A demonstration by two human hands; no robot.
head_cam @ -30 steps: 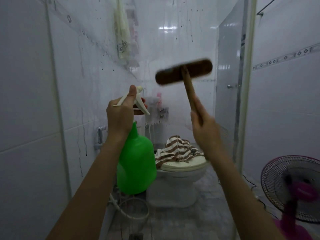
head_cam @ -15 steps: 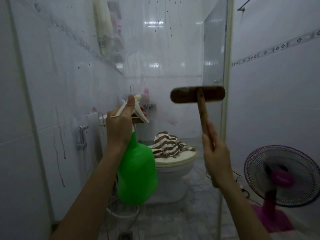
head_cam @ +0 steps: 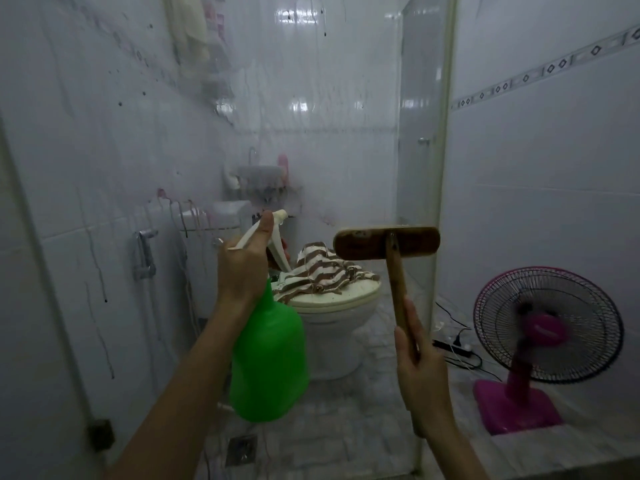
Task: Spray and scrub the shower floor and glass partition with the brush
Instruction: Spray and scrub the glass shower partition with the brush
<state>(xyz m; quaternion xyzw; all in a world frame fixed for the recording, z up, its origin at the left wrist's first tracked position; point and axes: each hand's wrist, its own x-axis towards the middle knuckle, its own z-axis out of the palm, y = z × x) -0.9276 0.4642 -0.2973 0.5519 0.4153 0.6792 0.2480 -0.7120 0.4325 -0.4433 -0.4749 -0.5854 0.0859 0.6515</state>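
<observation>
My left hand grips the white trigger head of a green spray bottle, held upright at the centre with the nozzle toward the glass. My right hand holds the wooden handle of a scrub brush, whose brown head lies crosswise against the wet glass partition. The glass fills the view ahead, streaked and spotted, and ends at a pale frame edge on the right. The tiled shower floor lies below, with a square drain.
Behind the glass stands a white toilet with a striped cloth on its lid, and a bidet sprayer on the left wall. A pink floor fan and a power strip sit at the right.
The brush head has come down the glass from upper centre to about mid height. The view has shifted downward and left. My left hand keeps the bottle in roughly the same pose.
</observation>
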